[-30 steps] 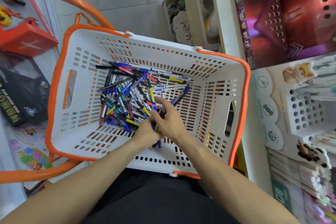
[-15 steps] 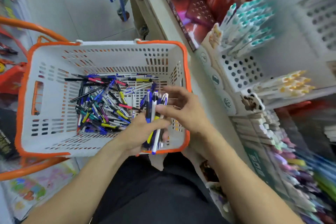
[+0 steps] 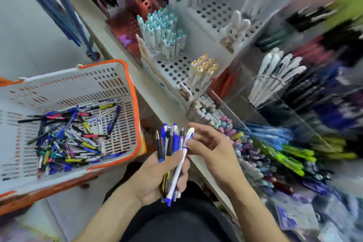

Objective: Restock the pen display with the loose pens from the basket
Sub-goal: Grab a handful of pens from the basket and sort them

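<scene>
A pale shelf edge point(image 3: 157, 92) ran diagonally through the shop, and behind it the pen display point(image 3: 176, 68) stood packed: white perforated holders, teal-capped pens point(image 3: 163, 31) upright in one block, yellow-capped ones point(image 3: 204, 68) in the next, a bunny figure point(image 3: 237, 25) perched higher up. Farther right, more pens lay in rows, though that side was too blurred to read. Left of the shelf, pale floor point(image 3: 29, 35) lay open beyond the basket.

The white basket point(image 3: 129, 84) with its orange rim sat just beside the shelf edge, near-touching, loose pens point(image 3: 68, 139) heaped on its slotted bottom.

And the hands were out over the narrow gap between basket and shelf! The left hand point(image 3: 157, 179) gripped a bundle of pens point(image 3: 172, 143), fingers curled round it, tips fanned upward. The right hand point(image 3: 212, 147) was at the bundle's right side, thumb and forefinger pinching a white pen point(image 3: 182, 163) with blue ends, other fingers spread loosely toward the display.
</scene>
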`<state>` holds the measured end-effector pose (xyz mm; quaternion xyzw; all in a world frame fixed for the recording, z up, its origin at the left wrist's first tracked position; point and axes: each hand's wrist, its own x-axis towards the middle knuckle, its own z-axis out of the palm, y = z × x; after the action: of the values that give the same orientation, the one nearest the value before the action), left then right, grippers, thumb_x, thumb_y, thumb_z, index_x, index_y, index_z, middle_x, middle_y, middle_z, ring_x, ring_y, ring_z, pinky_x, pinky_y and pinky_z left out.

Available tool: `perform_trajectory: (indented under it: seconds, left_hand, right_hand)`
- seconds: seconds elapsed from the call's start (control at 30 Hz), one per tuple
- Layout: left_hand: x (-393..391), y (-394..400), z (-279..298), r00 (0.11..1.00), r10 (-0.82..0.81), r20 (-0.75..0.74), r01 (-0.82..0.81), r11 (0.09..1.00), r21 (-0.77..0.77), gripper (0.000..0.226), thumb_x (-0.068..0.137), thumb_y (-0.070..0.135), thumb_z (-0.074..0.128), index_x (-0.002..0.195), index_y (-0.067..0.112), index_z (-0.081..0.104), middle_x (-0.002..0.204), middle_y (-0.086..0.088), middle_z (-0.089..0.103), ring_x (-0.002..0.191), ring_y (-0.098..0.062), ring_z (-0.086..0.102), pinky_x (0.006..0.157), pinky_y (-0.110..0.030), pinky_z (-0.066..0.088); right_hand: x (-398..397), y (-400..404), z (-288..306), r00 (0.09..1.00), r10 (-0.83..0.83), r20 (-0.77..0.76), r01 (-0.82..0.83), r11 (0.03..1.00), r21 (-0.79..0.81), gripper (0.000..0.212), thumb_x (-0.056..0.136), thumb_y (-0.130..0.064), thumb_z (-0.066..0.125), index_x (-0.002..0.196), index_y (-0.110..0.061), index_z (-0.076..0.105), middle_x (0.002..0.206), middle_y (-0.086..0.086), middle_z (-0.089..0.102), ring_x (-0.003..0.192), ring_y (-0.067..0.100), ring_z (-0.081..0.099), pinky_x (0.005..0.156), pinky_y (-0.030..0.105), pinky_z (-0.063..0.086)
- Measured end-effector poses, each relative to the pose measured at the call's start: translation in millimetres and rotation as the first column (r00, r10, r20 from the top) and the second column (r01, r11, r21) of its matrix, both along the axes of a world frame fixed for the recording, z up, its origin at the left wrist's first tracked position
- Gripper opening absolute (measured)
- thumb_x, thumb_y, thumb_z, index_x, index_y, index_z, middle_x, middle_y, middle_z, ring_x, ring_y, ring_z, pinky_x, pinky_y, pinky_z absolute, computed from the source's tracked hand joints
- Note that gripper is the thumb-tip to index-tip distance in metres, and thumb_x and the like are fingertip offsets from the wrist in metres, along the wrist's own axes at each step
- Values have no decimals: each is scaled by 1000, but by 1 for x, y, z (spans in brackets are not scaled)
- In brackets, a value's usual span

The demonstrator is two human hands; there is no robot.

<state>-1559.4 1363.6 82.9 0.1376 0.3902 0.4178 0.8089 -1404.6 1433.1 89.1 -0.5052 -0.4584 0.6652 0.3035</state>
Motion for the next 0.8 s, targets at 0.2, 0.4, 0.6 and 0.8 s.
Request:
perform_trajectory:
  seconds: [0.2,0.4,0.6,0.8]
  left_hand:
    - [38,11,26,998,-61,-22,59,997,-47,29,85,27,64,96,1,67,78,-25,61,63,-32,60,59,-38,53]
    - [59,27,46,989,-145,-19,145,989,4,30,90,24,63,105,-2,67,81,-26,60,71,-35,60,72,-44,53]
    - [73,41,57,981,-186,-52,187,982,4,30,78,19,69,106,8,74,77,-32,62,65,-37,65,63,-41,56]
    - [77,58,65,954,-298,-44,300,952,58,51,76,13,60,116,-17,54,72,-23,66,55,-32,61,55,-36,54]
  right_hand:
    - [43,-2,21,999,7,34,-10,996,91,36,92,-1,73,125,-14,68,103,10,77,75,16,69,69,27,57]
    - [69,-7,39,998,-61,7,59,990,131,36,94,-8,72,127,-22,68,108,1,77,73,7,65,65,21,52]
    - [79,-9,41,976,-217,-12,217,968,130,33,89,-13,75,117,-29,73,104,13,74,85,26,69,60,28,53]
    - [93,-8,49,952,-306,4,302,943,139,36,81,-17,82,114,-29,74,104,9,76,91,22,71,75,28,56]
